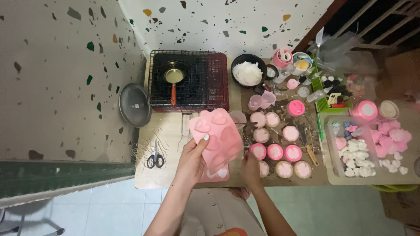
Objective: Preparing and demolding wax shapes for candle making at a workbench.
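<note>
A: Left hand (191, 164) position and state?

B: Raised above the near edge of the surface (151, 179). Closed on the pink heart mould (216, 140), thumb pressed on its upper face, remaining fingers behind and out of sight.

A: Mould attitude?

B: Lifted clear of the surface, tilted, heart cavities turned toward the camera. Second pink mould (217, 175) lying flat directly beneath, partly covered.

A: Right hand (251, 168)?

B: Low at the right edge of the held mould, blurred. Fingers curled; degree of closure and contact with the mould impossible to tell.

A: Adjacent items, right side?

B: Cluster of small round cups (275, 151) with pink and pale fill, just beside the right hand. Further right, clear tray (332, 153) holding white and pink heart pieces (355, 156). More pink pieces loose beyond the tray.

A: Adjacent items, left side?

B: Scissors (155, 157) resting on a coil of pale string (144, 150), near the left hand.

A: Rear of surface?

B: Stove under a wire grid (189, 79), small pan (174, 76) with red handle on top. Black bowl (248, 70) of white flakes beside it. Round metal lid (134, 105) leaning against the wall at far left.
</note>
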